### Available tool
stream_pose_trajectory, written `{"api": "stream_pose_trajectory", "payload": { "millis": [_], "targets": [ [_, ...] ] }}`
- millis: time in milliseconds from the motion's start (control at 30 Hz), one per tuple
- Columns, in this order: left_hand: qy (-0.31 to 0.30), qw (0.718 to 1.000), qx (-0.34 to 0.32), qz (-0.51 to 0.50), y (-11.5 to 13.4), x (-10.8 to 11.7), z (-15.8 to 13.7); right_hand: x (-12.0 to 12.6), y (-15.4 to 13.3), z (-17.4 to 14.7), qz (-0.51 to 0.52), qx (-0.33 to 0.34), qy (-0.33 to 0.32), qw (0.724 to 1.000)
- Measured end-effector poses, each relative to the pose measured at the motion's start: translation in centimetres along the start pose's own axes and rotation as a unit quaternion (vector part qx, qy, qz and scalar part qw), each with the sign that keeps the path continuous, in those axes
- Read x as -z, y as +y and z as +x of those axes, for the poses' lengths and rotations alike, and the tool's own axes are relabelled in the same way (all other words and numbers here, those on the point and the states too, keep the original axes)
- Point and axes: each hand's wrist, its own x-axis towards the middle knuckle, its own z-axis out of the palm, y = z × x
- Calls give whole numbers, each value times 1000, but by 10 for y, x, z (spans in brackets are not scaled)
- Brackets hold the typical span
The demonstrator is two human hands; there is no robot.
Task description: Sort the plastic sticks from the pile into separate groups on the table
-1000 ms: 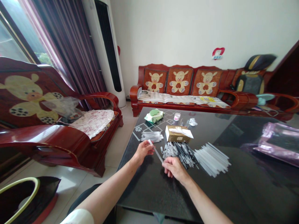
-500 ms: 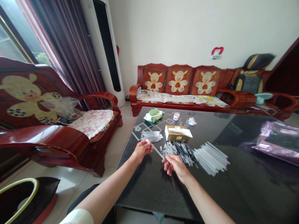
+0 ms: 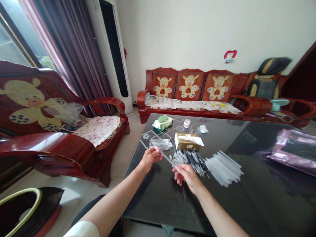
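Between my two hands, above the dark table, a slim translucent plastic tube [image 3: 166, 157] slants down to the right. My left hand [image 3: 149, 158] pinches its upper left end, and my right hand [image 3: 185, 173] pinches the lower right end. Just beyond my left hand lies a small stack of similar tubes [image 3: 160, 144]. Past the right hand are small clear-white pieces [image 3: 177, 156], too small to make out, and a heap of thin black sticks with pale ends [image 3: 195, 161]. Further right, longer translucent tubes [image 3: 224, 168] lie side by side.
A gold tissue box [image 3: 189, 141] stands behind the heaps. Beyond it are a green wipes pack [image 3: 163, 122], a small white jar [image 3: 187, 123] and crumpled tissue [image 3: 203, 128]. A purple plastic bag [image 3: 293, 151] lies at right. A lined bin [image 3: 32, 210] is on the floor at left.
Both hands keep hold of the tube, almost in the same place. The whole view has shifted very slightly.
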Motion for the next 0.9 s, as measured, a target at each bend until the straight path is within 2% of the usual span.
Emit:
{"api": "stream_pose_trajectory", "payload": {
  "millis": [233,533,700,900],
  "targets": [
    [-41,997,-47,41,16,-4,-5,-1,-1,0,55,-29,-1,998],
    [-42,997,-37,45,13,-3,-9,-1,1,-1,70,-45,-15,996],
    [-60,994,-62,71,23,-7,-17,-4,1,-1,112,-70,-20,991],
    [-83,985,-100,114,33,-9,-18,-5,2,-1,163,-59,-41,984]
  ]
}}
